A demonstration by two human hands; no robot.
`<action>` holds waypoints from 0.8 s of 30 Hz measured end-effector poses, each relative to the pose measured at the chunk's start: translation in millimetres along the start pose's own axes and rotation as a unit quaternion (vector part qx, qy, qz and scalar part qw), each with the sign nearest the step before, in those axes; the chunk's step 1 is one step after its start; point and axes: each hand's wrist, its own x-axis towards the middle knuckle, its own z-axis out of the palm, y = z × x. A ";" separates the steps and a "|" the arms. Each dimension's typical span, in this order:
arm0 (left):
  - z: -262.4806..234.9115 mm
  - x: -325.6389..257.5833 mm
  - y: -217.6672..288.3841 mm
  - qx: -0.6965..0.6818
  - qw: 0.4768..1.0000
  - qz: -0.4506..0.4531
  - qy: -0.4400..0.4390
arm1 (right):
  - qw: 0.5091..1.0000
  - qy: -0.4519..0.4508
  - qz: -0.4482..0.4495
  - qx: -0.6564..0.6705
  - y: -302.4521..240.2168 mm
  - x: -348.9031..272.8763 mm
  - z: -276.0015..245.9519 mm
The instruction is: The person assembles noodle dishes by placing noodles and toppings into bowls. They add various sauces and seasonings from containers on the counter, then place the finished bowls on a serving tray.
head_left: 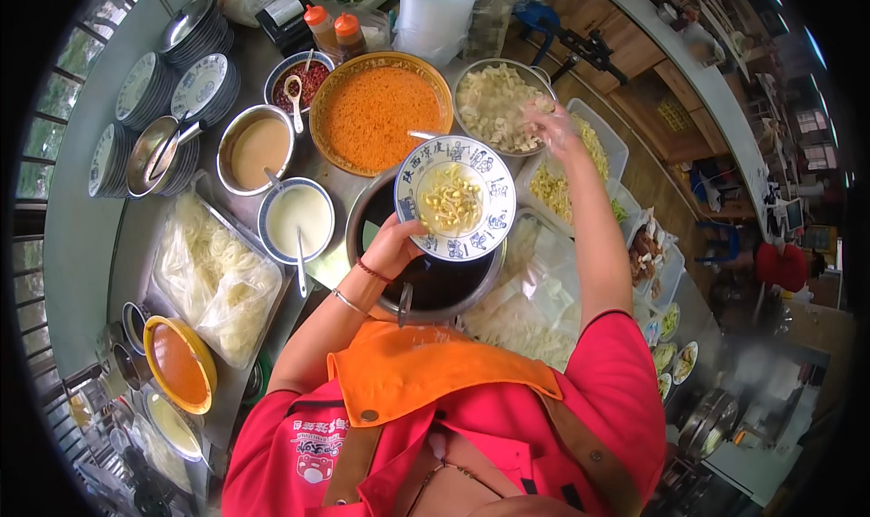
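My left hand (399, 241) grips the near-left rim of a white plate (495, 197) with blue patterns. A small heap of yellow soybean sprouts (451, 200) lies in it. The plate is held above a large pot of dark liquid (444, 284), partly covering it. My right hand (555, 129), apparently in a thin clear glove, is at the right side of a metal bowl of pale food cubes (494, 103). Its fingers are curled around a few of the cubes, though some blur hides exactly how many.
Beyond the pot stands a wide bowl of orange-red sauce (381, 109). To the left are a pot of tan sauce (258, 150), a bowl of white liquid (297, 218), a bagged tray of noodles (217, 277) and stacked plates (204, 84). Bins of shredded vegetables (589, 145) stand right.
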 end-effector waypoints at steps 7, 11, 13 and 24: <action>15.9 24.1 0.2 0.004 0.999 -0.003 -0.051 | 0.925 -0.206 -0.092 -0.306 -47.6 -140.4 79.4; 26.6 20.3 -5.2 0.007 0.998 -0.017 -0.068 | 0.898 -0.203 -0.149 -0.361 -45.9 -178.1 78.5; 24.0 20.2 -11.3 0.001 0.995 -0.018 -0.093 | 0.919 -0.175 -0.133 -0.327 -50.2 -192.0 77.0; 38.4 -20.7 -29.4 0.031 0.991 -0.068 -0.107 | 0.957 0.256 0.108 -0.087 77.7 -402.2 -101.3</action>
